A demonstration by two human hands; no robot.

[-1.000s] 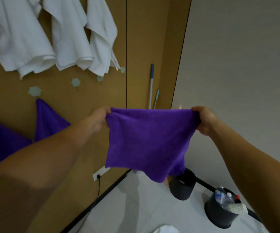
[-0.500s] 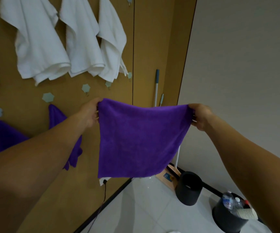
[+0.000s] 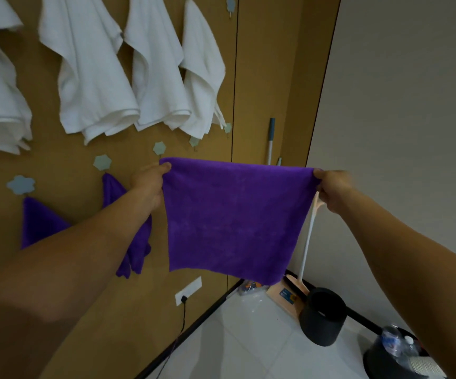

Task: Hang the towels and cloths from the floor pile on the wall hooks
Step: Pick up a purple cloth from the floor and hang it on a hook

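Holding purple cloth [image 3: 232, 220] spread before the wall | left hand [image 3: 149, 184] and right hand [image 3: 333, 191] each pinch a top corner | step: readying it to hang | next: likely carry one corner onto a free hook [image 3: 159, 147]

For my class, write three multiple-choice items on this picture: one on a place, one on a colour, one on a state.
1. The hung purple cloths are: A) below the white towels B) above them C) on the grey wall.
2. The held cloth is: A) white B) green C) purple.
3. The held cloth is: A) bunched in one fist B) stretched between left hand and right hand C) lying on the floor.
Answers: 1 A, they hang from the lower hooks; 2 C, it matches the hung cloths; 3 B, each hand pinches a top corner.
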